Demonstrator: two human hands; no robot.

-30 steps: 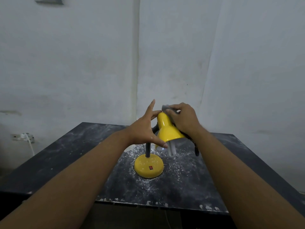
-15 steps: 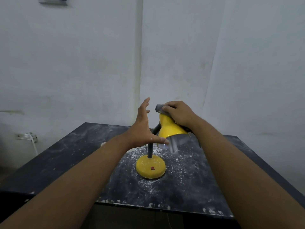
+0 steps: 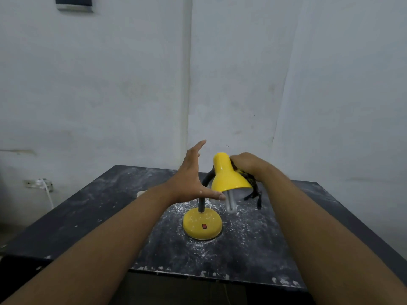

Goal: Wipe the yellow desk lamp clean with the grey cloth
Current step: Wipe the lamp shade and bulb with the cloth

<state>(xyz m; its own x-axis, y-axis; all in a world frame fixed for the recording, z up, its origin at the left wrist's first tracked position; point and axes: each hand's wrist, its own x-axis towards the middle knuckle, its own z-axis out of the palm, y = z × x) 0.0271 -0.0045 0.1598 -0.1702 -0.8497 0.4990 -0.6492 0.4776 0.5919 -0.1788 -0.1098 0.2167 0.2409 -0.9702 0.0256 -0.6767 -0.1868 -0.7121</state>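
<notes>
One yellow lamp, one grey cloth. My right hand presses the bunched cloth to the shade, fingers curled round it. My left hand is spread, fingers apart.

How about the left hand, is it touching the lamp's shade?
Cannot tell. In the head view the left hand is spread, fingers clear of the shade, but its thumb tip overlaps the rim, so contact or gap is hidden.

Dim, even indoor light, faint shadows; edges bow outward, detail seemingly soft.
</notes>
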